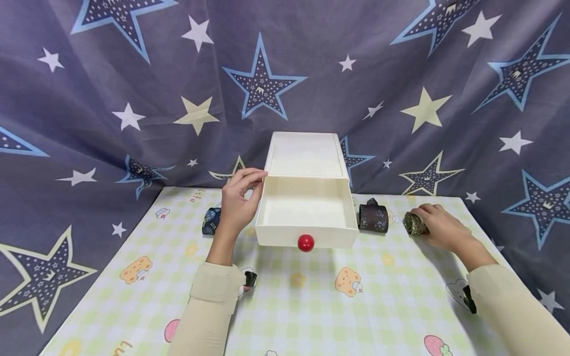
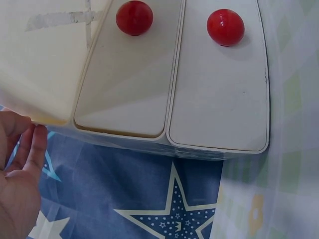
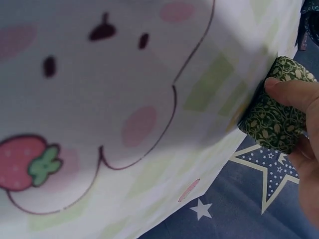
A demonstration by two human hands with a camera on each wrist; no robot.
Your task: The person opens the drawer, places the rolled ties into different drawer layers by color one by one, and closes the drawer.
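Note:
A white drawer unit point(image 1: 307, 154) stands at the back of the table with its top drawer point(image 1: 307, 236) pulled out; the inside shows bare. My left hand point(image 1: 240, 202) rests its fingertips on the unit's left edge, beside the open drawer. In the left wrist view the fingers point(image 2: 36, 149) reach that edge fairly straight. At the right, my right hand point(image 1: 441, 228) grips a green cloth roll point(image 3: 276, 112) with a gold leafy pattern. The thumb presses on its near face, and the roll is at the tabletop in the head view.
A dark brown flowered roll point(image 1: 373, 218) lies right of the drawer, a navy patterned roll point(image 1: 211, 221) left of it, partly behind my left hand. Two closed drawers with red knobs point(image 2: 225, 27) sit below the open one. A starry curtain point(image 1: 285, 59) hangs behind the checked tablecloth point(image 1: 311, 316).

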